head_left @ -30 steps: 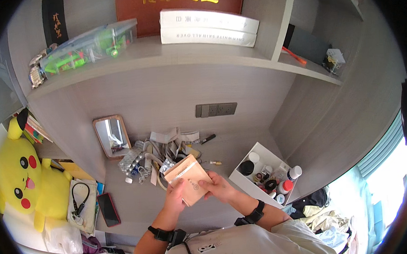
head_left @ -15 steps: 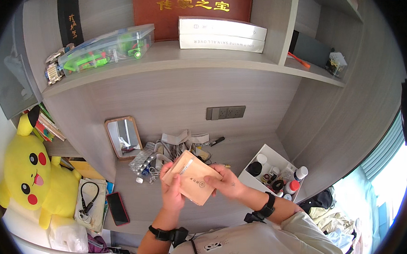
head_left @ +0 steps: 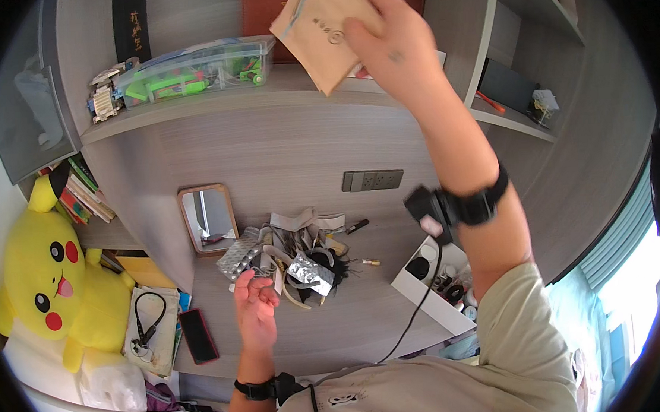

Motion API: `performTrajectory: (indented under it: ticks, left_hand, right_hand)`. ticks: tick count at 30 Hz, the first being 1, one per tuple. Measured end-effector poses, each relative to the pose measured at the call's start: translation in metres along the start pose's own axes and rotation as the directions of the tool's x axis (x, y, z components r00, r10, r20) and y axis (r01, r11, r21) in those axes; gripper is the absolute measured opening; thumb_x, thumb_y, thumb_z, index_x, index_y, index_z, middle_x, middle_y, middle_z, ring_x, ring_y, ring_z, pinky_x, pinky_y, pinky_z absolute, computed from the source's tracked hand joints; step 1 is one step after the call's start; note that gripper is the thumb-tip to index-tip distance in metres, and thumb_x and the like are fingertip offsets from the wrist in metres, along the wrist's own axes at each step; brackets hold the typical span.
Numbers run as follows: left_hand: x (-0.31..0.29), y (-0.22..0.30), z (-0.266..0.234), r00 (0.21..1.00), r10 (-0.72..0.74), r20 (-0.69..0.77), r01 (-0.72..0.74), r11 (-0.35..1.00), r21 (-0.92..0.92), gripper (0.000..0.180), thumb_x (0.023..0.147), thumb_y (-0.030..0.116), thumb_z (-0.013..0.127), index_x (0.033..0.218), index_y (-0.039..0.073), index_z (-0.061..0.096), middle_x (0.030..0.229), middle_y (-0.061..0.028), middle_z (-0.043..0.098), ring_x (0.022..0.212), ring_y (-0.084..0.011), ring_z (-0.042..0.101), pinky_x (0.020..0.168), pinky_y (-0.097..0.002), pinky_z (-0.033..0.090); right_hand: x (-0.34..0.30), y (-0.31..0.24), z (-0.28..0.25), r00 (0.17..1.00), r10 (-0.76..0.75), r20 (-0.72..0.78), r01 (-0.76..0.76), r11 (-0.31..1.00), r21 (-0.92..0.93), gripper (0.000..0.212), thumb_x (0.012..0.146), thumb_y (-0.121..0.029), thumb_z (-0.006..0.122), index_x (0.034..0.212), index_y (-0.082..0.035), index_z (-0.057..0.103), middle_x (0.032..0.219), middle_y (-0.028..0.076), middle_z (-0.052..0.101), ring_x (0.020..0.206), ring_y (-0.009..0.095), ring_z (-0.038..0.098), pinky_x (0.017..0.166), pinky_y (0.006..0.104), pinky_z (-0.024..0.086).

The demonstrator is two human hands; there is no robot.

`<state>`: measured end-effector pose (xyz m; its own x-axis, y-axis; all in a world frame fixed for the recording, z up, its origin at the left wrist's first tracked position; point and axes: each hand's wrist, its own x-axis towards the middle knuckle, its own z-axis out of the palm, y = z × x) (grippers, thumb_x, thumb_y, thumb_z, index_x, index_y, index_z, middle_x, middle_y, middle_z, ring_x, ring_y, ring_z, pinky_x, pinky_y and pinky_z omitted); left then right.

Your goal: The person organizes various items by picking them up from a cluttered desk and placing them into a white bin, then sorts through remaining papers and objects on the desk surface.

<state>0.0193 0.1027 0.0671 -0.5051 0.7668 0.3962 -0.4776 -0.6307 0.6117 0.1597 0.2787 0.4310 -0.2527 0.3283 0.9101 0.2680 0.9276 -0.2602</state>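
My right hand (head_left: 404,49) is raised high in front of the upper shelf. It grips a tan paper envelope (head_left: 328,31) with dark print by its right side, the thumb lying across the front. Over the desk, my left hand (head_left: 256,307) holds nothing, its fingers loosely curled and apart. Just beyond it lies a heap of small things: a clear blister pack (head_left: 237,257), a silver foil pack (head_left: 310,274), pale bands and a dark hair-like bundle (head_left: 335,265).
A wood-framed mirror (head_left: 208,218) leans at the back left. On the right stands a white box (head_left: 444,312) of bottles and jars. A phone (head_left: 198,336) lies by the left edge. The upper shelf (head_left: 213,106) carries a clear plastic box (head_left: 196,75) with green pieces.
My right hand has lifted the envelope from above the desk up to the shelf. My left hand has let go of it and lowered slightly, uncovering the foil pack and dark bundle.
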Motion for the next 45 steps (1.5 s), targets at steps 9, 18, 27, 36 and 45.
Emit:
performTrajectory:
  ticks: [9,18,27,36,45]
  left_hand:
    - [-0.013,0.027,-0.025,0.999,-0.026,-0.046,0.030,0.996,0.081,0.045,0.089,0.031,0.054,0.127,0.010,0.041,0.099,-0.0021,0.057,0.080,-0.0104,0.049,0.070,-0.0256,0.038]
    - [-0.016,0.038,-0.041,0.997,-0.059,-0.042,0.063,0.992,0.113,0.042,0.088,0.032,0.055,0.121,0.008,0.045,0.092,-0.0021,0.056,0.080,-0.0103,0.047,0.070,-0.0254,0.038]
    - [-0.014,0.038,-0.053,0.985,-0.155,-0.073,0.162,0.981,0.109,0.035,0.086,0.021,0.053,0.117,0.004,0.048,0.090,-0.0057,0.056,0.077,-0.0120,0.046,0.069,-0.0256,0.038]
    - [-0.002,0.026,-0.043,0.958,-0.258,-0.127,0.274,0.953,0.132,0.030,0.086,0.012,0.051,0.114,0.004,0.051,0.089,-0.0049,0.057,0.076,-0.0109,0.047,0.068,-0.0241,0.039]
    - [-0.003,0.017,-0.036,0.941,-0.303,-0.148,0.323,0.937,0.136,0.027,0.087,0.011,0.051,0.113,0.005,0.053,0.089,-0.0045,0.057,0.073,-0.0108,0.046,0.067,-0.0236,0.038]
  right_hand:
    - [0.061,-0.016,0.055,0.891,0.256,0.374,-0.151,0.945,-0.289,0.025,0.079,-0.016,0.061,0.087,0.006,0.056,0.073,0.018,0.065,0.054,0.024,0.066,0.053,0.0319,0.055]
    - [0.056,0.000,0.075,0.900,0.266,0.345,-0.231,0.963,-0.140,0.018,0.076,-0.011,0.059,0.079,0.007,0.059,0.070,0.018,0.065,0.054,0.022,0.067,0.055,0.0311,0.056]
    - [0.089,0.052,-0.029,0.971,-0.178,0.158,0.140,0.964,0.228,0.018,0.091,-0.012,0.055,0.107,-0.004,0.059,0.101,0.017,0.066,0.092,0.036,0.063,0.079,0.0440,0.050]
    - [0.063,0.105,-0.075,0.921,0.170,0.350,0.084,0.791,-0.606,0.012,0.083,-0.007,0.062,0.094,-0.003,0.061,0.087,0.009,0.064,0.081,0.022,0.059,0.076,0.0317,0.047]
    - [0.058,0.087,-0.075,0.846,0.056,0.531,0.271,0.812,-0.517,0.019,0.082,-0.004,0.061,0.099,-0.004,0.053,0.094,0.014,0.062,0.087,0.030,0.058,0.076,0.0376,0.046]
